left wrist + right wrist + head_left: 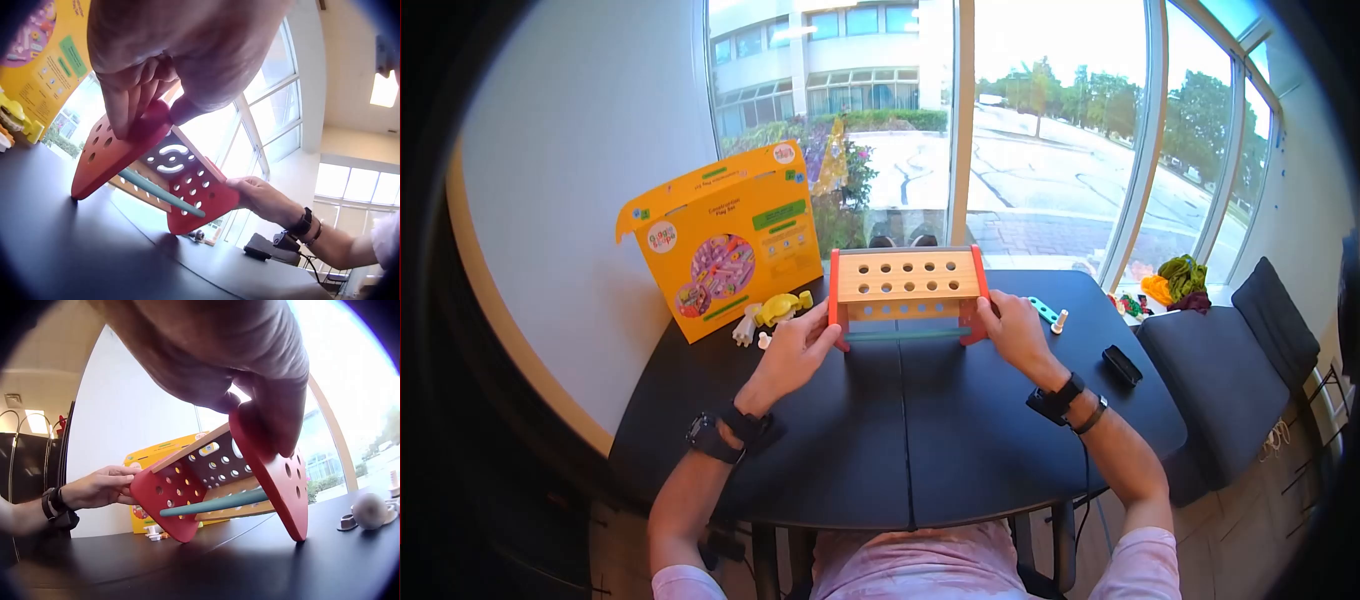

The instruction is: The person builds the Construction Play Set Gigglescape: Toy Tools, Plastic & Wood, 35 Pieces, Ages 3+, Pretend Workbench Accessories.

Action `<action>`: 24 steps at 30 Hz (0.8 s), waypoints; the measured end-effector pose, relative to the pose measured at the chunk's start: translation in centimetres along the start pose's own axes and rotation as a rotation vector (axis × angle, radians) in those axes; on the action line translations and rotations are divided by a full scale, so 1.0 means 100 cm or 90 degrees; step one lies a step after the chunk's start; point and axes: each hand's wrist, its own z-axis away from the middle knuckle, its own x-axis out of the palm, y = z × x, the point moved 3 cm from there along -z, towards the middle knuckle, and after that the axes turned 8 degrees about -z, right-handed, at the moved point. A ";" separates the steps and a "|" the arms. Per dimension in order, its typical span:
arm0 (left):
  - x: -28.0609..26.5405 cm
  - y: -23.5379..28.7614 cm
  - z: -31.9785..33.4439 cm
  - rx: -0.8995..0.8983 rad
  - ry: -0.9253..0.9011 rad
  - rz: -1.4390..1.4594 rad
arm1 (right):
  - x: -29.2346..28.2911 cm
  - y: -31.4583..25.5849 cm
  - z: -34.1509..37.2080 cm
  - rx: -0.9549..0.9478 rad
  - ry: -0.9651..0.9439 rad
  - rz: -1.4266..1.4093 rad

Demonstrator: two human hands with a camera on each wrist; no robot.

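Observation:
A wooden toy bench (907,277) with two rows of holes stands on the table between both hands, its red side panels joined by a teal rod (156,189). My left hand (785,352) grips the corner of the left red panel (119,153), thumb on one face and fingers on the other. On the opposite side, my right hand (1022,340) pinches the upper corner of the right red panel (272,469). The panels' lower corners touch or nearly touch the tabletop.
A yellow box (730,240) stands at the back left, with yellow and white pieces (778,308) before it. At the right lie a teal strip (1043,310), a wooden peg (1060,321) and a black case (1122,366). Windows rise behind the table (830,450).

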 end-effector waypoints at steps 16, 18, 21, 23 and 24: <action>-0.002 -0.013 -0.049 0.047 0.172 -0.237 | 0.002 0.031 -0.058 0.081 0.000 0.043; 0.001 -0.009 -0.049 0.044 0.159 -0.227 | -0.004 0.037 -0.060 0.090 -0.023 0.057; 0.007 -0.014 -0.050 0.052 0.144 -0.200 | -0.012 0.044 -0.061 0.091 -0.057 0.094; 0.010 -0.014 -0.051 0.060 0.131 -0.195 | -0.019 0.046 -0.059 0.126 -0.084 0.063; 0.012 -0.014 -0.052 0.065 0.126 -0.193 | -0.025 0.048 -0.059 0.142 -0.096 0.047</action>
